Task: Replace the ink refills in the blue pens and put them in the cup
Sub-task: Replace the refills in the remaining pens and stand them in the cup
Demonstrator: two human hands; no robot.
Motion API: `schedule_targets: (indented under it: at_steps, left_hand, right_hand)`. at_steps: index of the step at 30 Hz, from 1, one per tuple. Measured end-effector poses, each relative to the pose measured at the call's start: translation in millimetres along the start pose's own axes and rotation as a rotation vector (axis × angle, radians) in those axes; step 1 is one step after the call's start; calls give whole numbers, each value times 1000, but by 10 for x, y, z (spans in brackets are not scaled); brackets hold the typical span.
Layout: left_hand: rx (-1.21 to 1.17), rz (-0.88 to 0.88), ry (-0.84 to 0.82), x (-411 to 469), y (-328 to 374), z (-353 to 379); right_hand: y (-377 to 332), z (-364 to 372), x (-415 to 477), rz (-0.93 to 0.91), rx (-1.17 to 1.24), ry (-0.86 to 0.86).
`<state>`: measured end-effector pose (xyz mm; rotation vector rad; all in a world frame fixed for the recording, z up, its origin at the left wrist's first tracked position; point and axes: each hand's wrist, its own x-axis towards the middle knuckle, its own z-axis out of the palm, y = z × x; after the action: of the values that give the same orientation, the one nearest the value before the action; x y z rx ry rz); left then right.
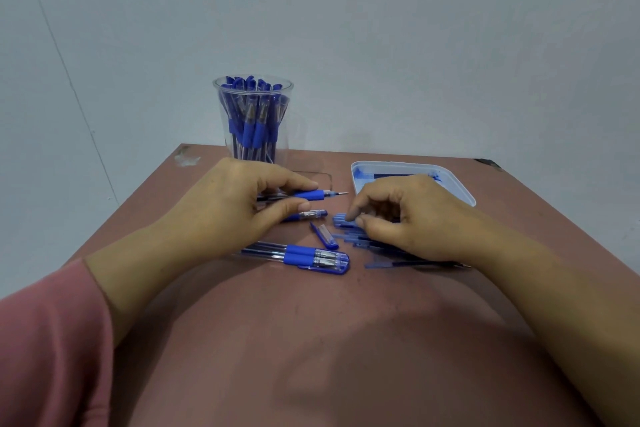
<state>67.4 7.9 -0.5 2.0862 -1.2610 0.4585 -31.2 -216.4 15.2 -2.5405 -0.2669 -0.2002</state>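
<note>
At the upper centre-left of the frame, a clear plastic cup (252, 121) is seen packed with capped blue pens, so most of the task is judged to be done. A few pens are left on the brown table (311, 340). Two capped pens (304, 255) lie side by side at the centre, a third pen (313, 214) lies just beneath the left thumb, and one is in hand. A loose cap (327, 236) lies between them, so the pen in hand is judged to be mid-refill. Right of centre, a pile of spare refills (346, 224) is spread on the table, and a single refill (415, 264) lies apart below it. An ink-stained white tray (460, 191) is set behind, at the right.

The left hand (225, 204) is held palm down, and the uncapped pen (311, 194) is gripped between its curled fingers and thumb, tip pointing right. The right hand (398, 218) is arched over the pile with its fingers curled. The blue ends at the pile's left edge are pinched by its index finger and thumb. Whether one refill has been singled out cannot be told.
</note>
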Motion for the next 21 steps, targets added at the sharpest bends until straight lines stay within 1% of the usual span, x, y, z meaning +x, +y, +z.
schedule_targets:
  at_steps: [5, 10, 14, 18, 21]
  left_hand:
    - [-22, 5, -2, 3, 5, -9]
    - [-13, 12, 1, 1, -20, -3]
    - [-20, 23, -11, 4, -11, -9]
    - [-26, 19, -14, 10, 11, -12]
    - [-11, -1, -11, 3, -8, -1]
  right_hand:
    - [28, -21, -2, 0, -11, 30]
    - [75, -12, 24, -42, -109, 76]
    - [82, -1, 27, -11, -76, 83]
    - [73, 6, 33, -83, -134, 129]
    - [51, -16, 26, -98, -20, 182]
